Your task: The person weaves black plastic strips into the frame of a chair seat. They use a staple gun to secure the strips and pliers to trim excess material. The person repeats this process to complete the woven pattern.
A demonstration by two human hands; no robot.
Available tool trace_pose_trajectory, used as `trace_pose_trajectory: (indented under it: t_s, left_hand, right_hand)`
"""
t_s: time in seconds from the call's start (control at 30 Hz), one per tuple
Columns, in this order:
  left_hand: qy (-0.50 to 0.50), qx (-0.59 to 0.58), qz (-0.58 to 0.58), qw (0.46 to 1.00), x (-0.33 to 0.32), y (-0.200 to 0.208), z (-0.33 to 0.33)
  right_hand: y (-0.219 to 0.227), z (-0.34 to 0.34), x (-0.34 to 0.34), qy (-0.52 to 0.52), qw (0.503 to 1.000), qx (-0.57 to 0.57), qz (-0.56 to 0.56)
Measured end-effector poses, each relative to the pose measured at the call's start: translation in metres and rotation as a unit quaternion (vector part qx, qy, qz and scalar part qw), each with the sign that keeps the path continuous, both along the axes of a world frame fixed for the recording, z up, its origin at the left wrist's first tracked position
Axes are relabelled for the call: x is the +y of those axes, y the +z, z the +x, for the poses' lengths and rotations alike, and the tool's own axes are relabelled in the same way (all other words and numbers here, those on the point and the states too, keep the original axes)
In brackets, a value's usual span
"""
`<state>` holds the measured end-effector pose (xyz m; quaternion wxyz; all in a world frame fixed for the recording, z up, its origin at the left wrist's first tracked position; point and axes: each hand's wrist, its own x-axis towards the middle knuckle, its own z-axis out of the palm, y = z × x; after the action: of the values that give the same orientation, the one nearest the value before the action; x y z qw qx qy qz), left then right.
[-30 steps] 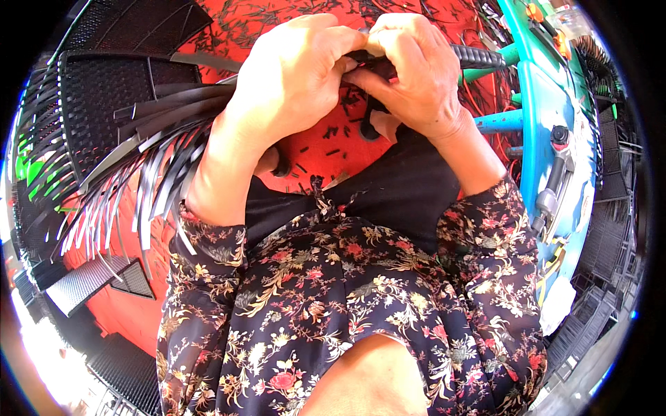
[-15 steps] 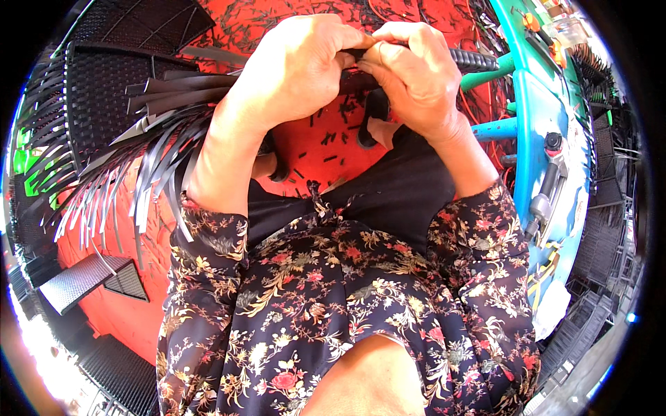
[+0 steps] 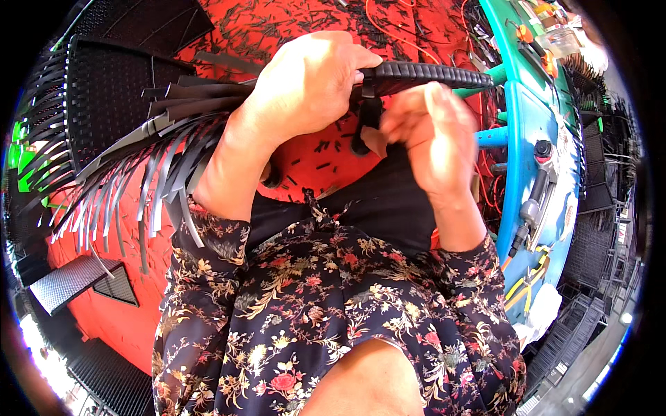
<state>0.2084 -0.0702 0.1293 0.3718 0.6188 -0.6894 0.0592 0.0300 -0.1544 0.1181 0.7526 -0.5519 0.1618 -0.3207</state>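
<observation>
My left hand [image 3: 312,80] is closed around a black bar wrapped in flat strips [image 3: 433,74], with its thumb and fingertips pressed at the end of the wrapped stretch. From beneath these fingertips a dark strip [image 3: 370,111] seems to hang down. My right hand [image 3: 440,135] is lifted off the bar, just below it and to the right. Its fingers are smeared by motion, so whether they hold anything does not show. A fringe of loose, flat black strips [image 3: 149,177] spreads out to the left, behind my left forearm.
A black woven panel [image 3: 107,104] stands at the left. On the right, a blue and green table [image 3: 520,132] bears an air tool [image 3: 538,191] and yellow-handled pliers [image 3: 531,281]. Black scraps litter the red floor covering [image 3: 319,156]. A small woven piece [image 3: 73,281] lies lower left.
My right hand has come away from my left fingertips and moved down and right, baring the wrapped bar. My left hand keeps its hold and sits slightly lower.
</observation>
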Motion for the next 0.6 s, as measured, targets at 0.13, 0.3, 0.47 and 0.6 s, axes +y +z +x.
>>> trace_pose_trajectory:
  t_s: [0.13, 0.3, 0.47, 0.6]
  left_hand:
    - [0.01, 0.013, 0.019, 1.0, 0.0, 0.0, -0.006]
    - [0.002, 0.01, -0.001, 1.0, 0.003, -0.008, -0.01]
    - [0.001, 0.01, -0.003, 1.0, 0.003, -0.013, -0.014]
    - [0.014, -0.005, 0.007, 1.0, 0.014, -0.013, -0.027]
  right_hand:
    - [-0.017, 0.016, 0.003, 0.108, 0.96, 0.101, 0.236]
    - [-0.024, 0.019, 0.01, 0.11, 0.968, 0.053, 0.217]
    - [-0.024, -0.007, -0.001, 0.206, 0.947, 0.003, 0.247]
    - [-0.026, -0.021, -0.004, 0.249, 0.946, 0.035, 0.206]
